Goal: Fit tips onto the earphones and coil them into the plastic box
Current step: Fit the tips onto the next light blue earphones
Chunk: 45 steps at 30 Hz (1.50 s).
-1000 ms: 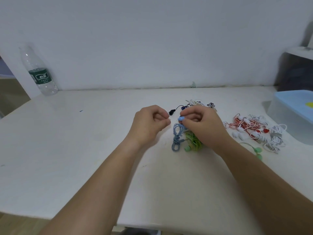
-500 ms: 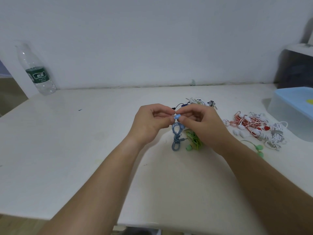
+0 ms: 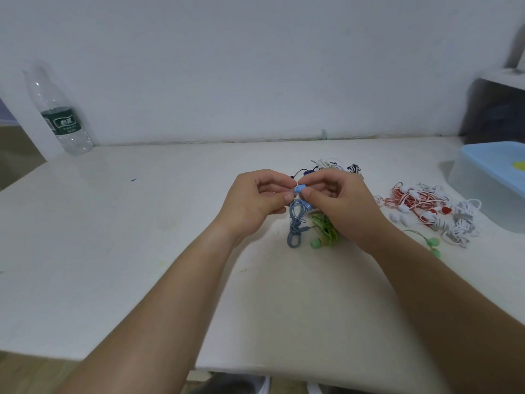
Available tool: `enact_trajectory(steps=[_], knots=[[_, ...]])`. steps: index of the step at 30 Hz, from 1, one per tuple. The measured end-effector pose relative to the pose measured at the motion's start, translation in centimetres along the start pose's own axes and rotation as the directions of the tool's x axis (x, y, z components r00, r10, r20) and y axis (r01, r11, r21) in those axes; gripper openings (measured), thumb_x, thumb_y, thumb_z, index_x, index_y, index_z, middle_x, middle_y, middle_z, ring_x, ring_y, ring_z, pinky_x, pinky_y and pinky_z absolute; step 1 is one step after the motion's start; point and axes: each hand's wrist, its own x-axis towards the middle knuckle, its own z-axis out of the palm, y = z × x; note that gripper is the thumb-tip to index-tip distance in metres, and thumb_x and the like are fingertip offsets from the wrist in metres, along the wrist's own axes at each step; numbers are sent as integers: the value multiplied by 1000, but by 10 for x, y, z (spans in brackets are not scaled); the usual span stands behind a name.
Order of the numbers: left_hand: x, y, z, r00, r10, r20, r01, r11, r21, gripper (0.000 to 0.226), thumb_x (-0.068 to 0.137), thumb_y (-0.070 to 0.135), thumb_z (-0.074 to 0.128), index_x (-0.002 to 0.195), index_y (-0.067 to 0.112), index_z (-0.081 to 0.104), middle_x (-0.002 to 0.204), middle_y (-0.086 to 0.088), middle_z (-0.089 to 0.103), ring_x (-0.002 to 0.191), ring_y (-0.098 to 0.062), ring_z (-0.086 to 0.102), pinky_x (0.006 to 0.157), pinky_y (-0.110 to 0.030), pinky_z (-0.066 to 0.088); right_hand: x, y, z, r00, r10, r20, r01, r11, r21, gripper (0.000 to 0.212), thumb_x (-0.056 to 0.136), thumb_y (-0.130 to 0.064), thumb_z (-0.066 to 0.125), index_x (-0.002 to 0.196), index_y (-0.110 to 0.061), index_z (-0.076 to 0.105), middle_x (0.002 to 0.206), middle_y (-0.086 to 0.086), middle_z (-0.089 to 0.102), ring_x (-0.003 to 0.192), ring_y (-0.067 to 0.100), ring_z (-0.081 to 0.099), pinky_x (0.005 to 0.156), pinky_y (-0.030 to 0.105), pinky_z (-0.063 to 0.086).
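Note:
My right hand point(image 3: 342, 204) pinches a light-blue earbud point(image 3: 300, 189) between thumb and forefinger, above the white table point(image 3: 142, 251). My left hand point(image 3: 254, 200) meets it from the left, its fingertips pinched at the bud's end; whatever small tip it holds is hidden. The blue cord point(image 3: 295, 223) hangs from the bud in a bundled loop down to the table. A green earphone bundle point(image 3: 325, 233) lies just below my right hand. The plastic box point(image 3: 488, 180), translucent with a blue lid, stands at the right edge.
A pile of red-and-white and white earphones point(image 3: 426, 207) lies right of my hands, with loose white tips point(image 3: 397, 218) beside it and a green pair point(image 3: 431, 244) in front. More earphones point(image 3: 332, 166) lie behind my hands. A water bottle point(image 3: 61, 115) stands far left by the wall.
Both hands have risen slightly and closed together. My left fingertips now touch the blue earbud held by my right hand, where a gap separated them before.

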Motion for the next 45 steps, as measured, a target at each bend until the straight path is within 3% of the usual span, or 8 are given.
enact_trajectory(steps=[4,15,18,24,28,35,43,45], knots=[[0,-1,1,1000,-13,9,13,1000,3,18,90,-3,67,99,11,73,83,2,72,77,-9,70,78,-29,59,-1,-1,0,1000,-1,16,2,1000,-14,14,91,-1,66,99,-11,73,82,6,75,70,13,70,73,33,58],[1,-2,0,1000,-15,-2,15,1000,-23,15,92,-1,65,99,10,72,83,-2,72,75,-10,69,72,-22,58,-1,-1,-1,1000,19,-3,-19,1000,-21,15,91,0,66,99,-11,73,77,0,73,67,9,67,71,29,57],[1,-3,0,1000,-11,-3,11,1000,-24,15,93,-1,63,97,11,72,79,3,72,75,-10,70,73,-22,58,-1,-1,-1,1000,28,-6,-28,999,-23,15,91,-2,66,98,-13,74,77,-3,73,67,9,66,73,31,57],[1,-3,1,1000,-21,2,21,998,-54,16,93,1,65,93,15,73,77,3,69,73,-10,69,73,-24,58,-1,0,-3,1000,20,10,-20,1000,-21,15,91,-2,66,102,-9,74,85,8,75,72,13,69,77,35,59],[1,-4,0,999,-43,21,44,995,-86,13,91,4,68,94,16,72,78,4,71,75,-11,70,74,-26,57,-1,-1,-3,1000,5,24,-5,1000,-17,16,92,-2,65,102,-10,75,84,5,75,74,11,69,75,28,59],[2,-6,1,994,-84,74,96,979,-179,12,88,4,71,93,15,71,79,1,73,75,-11,70,72,-24,57,-2,-3,-7,999,-11,52,11,1000,-1,22,92,-3,65,99,-21,77,85,-3,76,82,19,71,80,32,60],[2,-7,3,993,-81,87,98,972,-211,12,86,3,71,90,14,71,76,1,73,72,-11,69,72,-24,56,-2,-4,-9,998,-21,62,21,1000,2,20,92,-2,66,104,-14,77,89,4,77,86,30,71,82,39,61],[2,-7,3,994,-73,83,89,974,-207,12,85,3,72,89,15,72,75,1,73,71,-11,69,72,-24,56,-3,-4,-9,998,-25,59,25,1000,3,20,92,-2,66,103,-14,77,86,1,77,82,26,71,81,38,61]])
